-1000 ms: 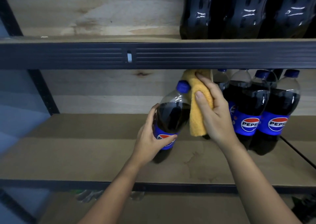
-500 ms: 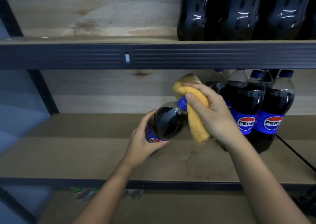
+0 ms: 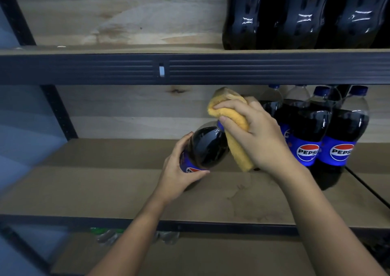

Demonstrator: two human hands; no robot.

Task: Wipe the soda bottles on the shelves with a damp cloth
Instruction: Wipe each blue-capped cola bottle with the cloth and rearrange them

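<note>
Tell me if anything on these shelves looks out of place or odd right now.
One soda bottle is tipped off upright, but only because the left hand grips it while the right hand presses the yellow cloth over its cap. The shelf board below shows faint stains. The other bottles stand upright.

2 bare forearms, no sleeves, left hand (image 3: 179, 176), right hand (image 3: 259, 136)

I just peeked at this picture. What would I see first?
First, the yellow cloth in the middle, gripped by the right hand over the cap of a tilted Pepsi bottle. The left hand holds that bottle by its label. More Pepsi bottles stand on the right of the same wooden shelf.
</note>
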